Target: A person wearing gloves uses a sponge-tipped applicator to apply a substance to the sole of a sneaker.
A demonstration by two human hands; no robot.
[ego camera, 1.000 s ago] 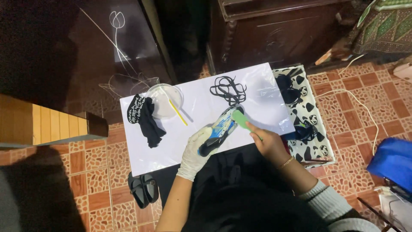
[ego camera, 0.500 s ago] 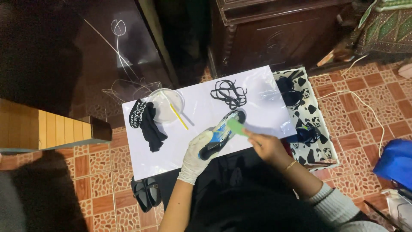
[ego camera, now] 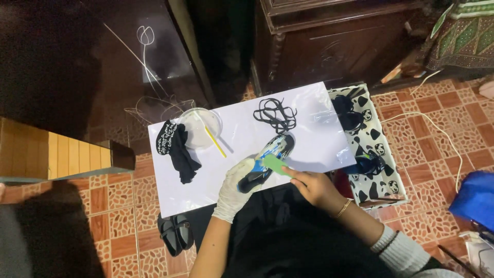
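Head view: gloved left hand [ego camera: 234, 186] grips glossy blue-black shoe [ego camera: 267, 160]; bare right hand [ego camera: 314, 186] pinches flat green brush [ego camera: 275, 164].

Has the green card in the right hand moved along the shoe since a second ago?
Yes. The green card in the right hand has slid down the shoe, away from the black laces, toward the gloved left hand.

White board [ego camera: 309, 139] bears laces [ego camera: 275, 114], bowl [ego camera: 198, 126], cloth [ego camera: 177, 152], shoe [ego camera: 267, 159].

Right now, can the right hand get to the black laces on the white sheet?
Probably yes: the right hand holds a green tool, but the black laces lie uncovered just beyond the shoe.
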